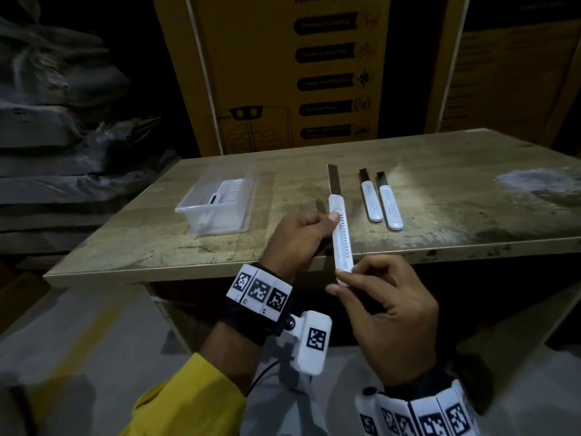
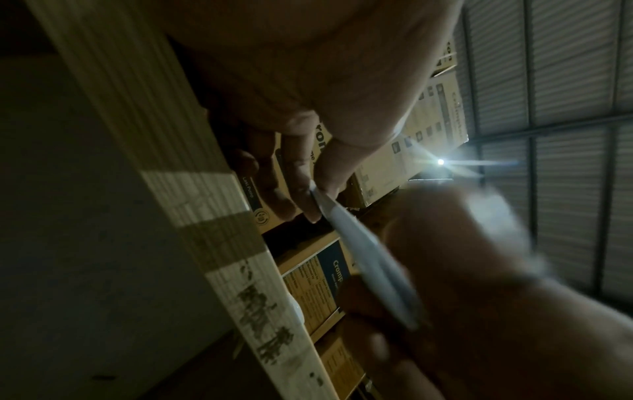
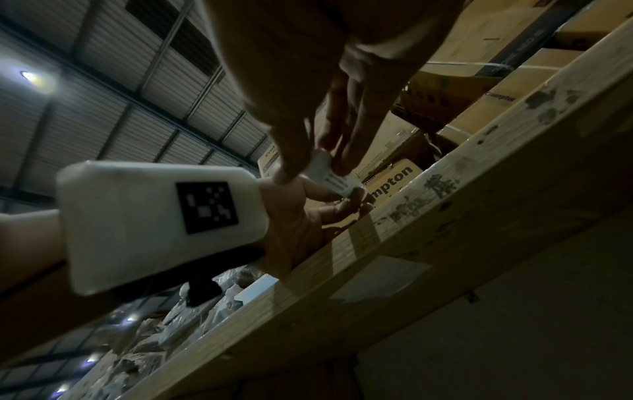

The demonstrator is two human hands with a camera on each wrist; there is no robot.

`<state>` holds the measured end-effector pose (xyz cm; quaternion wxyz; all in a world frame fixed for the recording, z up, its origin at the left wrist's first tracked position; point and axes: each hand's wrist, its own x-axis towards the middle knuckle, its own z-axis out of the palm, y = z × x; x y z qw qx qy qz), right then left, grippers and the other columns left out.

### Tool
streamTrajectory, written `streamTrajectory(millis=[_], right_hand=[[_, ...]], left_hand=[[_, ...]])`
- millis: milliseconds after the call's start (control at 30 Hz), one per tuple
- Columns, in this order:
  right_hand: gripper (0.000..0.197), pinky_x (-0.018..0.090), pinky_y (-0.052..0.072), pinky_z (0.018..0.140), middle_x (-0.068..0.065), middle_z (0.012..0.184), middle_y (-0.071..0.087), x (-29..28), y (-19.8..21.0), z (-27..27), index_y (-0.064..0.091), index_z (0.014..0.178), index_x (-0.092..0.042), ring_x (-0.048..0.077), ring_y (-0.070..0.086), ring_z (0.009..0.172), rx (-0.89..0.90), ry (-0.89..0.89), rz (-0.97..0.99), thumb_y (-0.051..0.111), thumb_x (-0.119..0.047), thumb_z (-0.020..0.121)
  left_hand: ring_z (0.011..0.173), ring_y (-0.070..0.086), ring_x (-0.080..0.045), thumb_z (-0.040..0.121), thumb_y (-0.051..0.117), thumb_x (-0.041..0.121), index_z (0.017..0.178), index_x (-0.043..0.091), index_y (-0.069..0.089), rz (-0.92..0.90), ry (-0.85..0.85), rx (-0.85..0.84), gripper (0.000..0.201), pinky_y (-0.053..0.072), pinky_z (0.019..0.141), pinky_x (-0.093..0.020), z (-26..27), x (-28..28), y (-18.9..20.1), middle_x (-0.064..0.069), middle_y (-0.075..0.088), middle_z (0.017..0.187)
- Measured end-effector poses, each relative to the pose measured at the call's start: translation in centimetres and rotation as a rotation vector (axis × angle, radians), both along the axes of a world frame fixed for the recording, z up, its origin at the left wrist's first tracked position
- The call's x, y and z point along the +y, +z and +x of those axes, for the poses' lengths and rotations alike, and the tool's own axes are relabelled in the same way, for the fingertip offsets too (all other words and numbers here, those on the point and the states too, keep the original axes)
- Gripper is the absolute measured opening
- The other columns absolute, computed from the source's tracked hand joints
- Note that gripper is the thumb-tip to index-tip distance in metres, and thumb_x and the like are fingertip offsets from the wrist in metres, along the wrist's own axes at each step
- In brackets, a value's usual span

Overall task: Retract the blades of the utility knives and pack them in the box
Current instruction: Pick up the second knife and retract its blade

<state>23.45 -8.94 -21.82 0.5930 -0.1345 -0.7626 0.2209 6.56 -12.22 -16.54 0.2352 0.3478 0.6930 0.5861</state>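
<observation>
Your left hand grips the held knife along its body, fingers curled round its side and the thumb pressed near the slider, just short of the ribbed track. That placement appears chosen so the thumb can draw the slider back. Your right hand pinches the butt end of the same knife between thumb and forefinger, the other fingers loosely curled; this looks like a steadying hold, keeping the body from twisting while the left thumb works. The right wrist view confirms a fingertip pinch on the white end.

The knife is held in the air above the near edge of the table, its blade fully extended and pointing away from you, a sensible direction for an exposed edge. Retraction is judged not yet done.

Count: one knife in hand. Two more knives lie side by side on the table to the right, touching or nearly so, both with blades out. A dark strip beside your left hand may be a further blade; I cannot tell.

One clear plastic box stands on the table to the left, well apart from the loose knives. It holds white items, seemingly knives already packed; their number cannot be read.
</observation>
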Motion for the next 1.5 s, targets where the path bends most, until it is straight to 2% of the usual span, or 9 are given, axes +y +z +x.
streamTrajectory(millis=[67,200,367,667,800,967,1200,1300,1500], right_hand=[[0.018,0.02,0.051,0.08,0.005,0.093,0.066,0.0,0.5,0.4,0.081,0.095,-0.009,0.015,0.065,0.087,0.007,-0.002,-0.047,0.085,-0.02,0.081],[0.017,0.026,0.053,0.086,-0.001,0.103,0.07,1.3,1.4,1.2,0.077,0.108,-0.017,0.011,0.068,0.098,0.057,0.051,-0.301,0.065,-0.022,0.097],[0.021,0.022,0.053,0.082,-0.005,0.102,0.078,3.6,1.5,2.2,0.075,0.113,-0.022,0.005,0.072,0.097,-0.02,0.227,-0.619,0.057,-0.026,0.102],[0.011,0.03,0.059,0.078,0.0,0.086,0.08,4.3,1.1,2.2,0.08,0.09,-0.014,0.015,0.076,0.082,-0.057,0.303,-0.706,0.07,-0.019,0.094],[0.008,0.021,0.053,0.062,0.0,0.082,0.08,4.2,1.0,2.2,0.079,0.087,-0.018,0.008,0.072,0.07,0.033,0.293,-0.795,0.072,-0.02,0.091],[0.009,0.032,0.061,0.066,0.005,0.085,0.079,4.5,1.0,2.4,0.078,0.087,-0.021,0.017,0.073,0.074,0.125,0.228,-0.821,0.071,-0.023,0.092],[0.015,0.039,0.059,0.07,0.009,0.087,0.078,3.9,0.9,1.6,0.078,0.095,-0.01,0.019,0.071,0.077,0.115,0.316,-0.835,0.068,-0.021,0.095],[0.013,0.045,0.059,0.076,0.01,0.086,0.078,3.8,0.9,1.6,0.079,0.089,-0.016,0.021,0.071,0.078,0.131,0.309,-0.837,0.068,-0.022,0.095],[0.014,0.035,0.055,0.07,0.004,0.078,0.076,4.0,0.8,1.7,0.079,0.086,-0.016,0.013,0.066,0.071,0.139,0.291,-0.834,0.07,-0.022,0.094]], left_hand=[[0.067,0.072,-0.014,0.108,0.069,0.03,0.076,0.017,0.079,0.063,-0.006,-0.03,0.036,0.058,0.07,-0.029,0.3,-0.4,0.0,0.004,0.077,0.068],[0.075,0.071,-0.011,0.1,0.075,0.038,0.08,0.025,0.085,0.143,0.013,0.102,0.026,0.055,0.082,-0.035,1.4,-2.1,-1.8,0.005,0.081,0.077],[0.084,0.074,-0.004,0.103,0.076,0.021,0.09,0.015,0.086,0.192,-0.068,0.111,0.017,0.059,0.085,-0.024,4.4,-4.4,-4.2,0.001,0.086,0.089],[0.103,0.084,-0.017,0.1,0.08,0.031,0.11,0.018,0.089,0.048,-0.157,0.209,0.019,0.064,0.099,-0.049,5.9,-4.8,-5.1,0.007,0.088,0.103],[0.097,0.083,-0.029,0.1,0.079,0.036,0.106,0.021,0.088,0.013,-0.19,0.231,0.018,0.064,0.093,-0.057,6.1,-5.4,-5.1,0.002,0.088,0.097],[0.092,0.085,-0.027,0.1,0.081,0.026,0.104,0.014,0.085,-0.192,-0.433,0.164,0.013,0.064,0.094,-0.057,6.0,-7.4,-5.3,-0.006,0.088,0.093],[0.09,0.084,-0.017,0.101,0.08,0.021,0.106,0.011,0.084,-0.173,-0.388,0.179,0.012,0.064,0.094,-0.046,5.9,-7.8,-5.1,-0.003,0.088,0.092],[0.093,0.085,-0.017,0.102,0.078,0.024,0.106,0.012,0.083,-0.178,-0.396,0.221,0.013,0.064,0.094,-0.045,6.2,-7.6,-5.1,-0.002,0.088,0.092],[0.088,0.085,-0.016,0.104,0.075,0.024,0.107,0.01,0.079,-0.179,-0.389,0.208,0.015,0.066,0.093,-0.046,6.7,-7.2,-5.4,-0.005,0.087,0.089]])
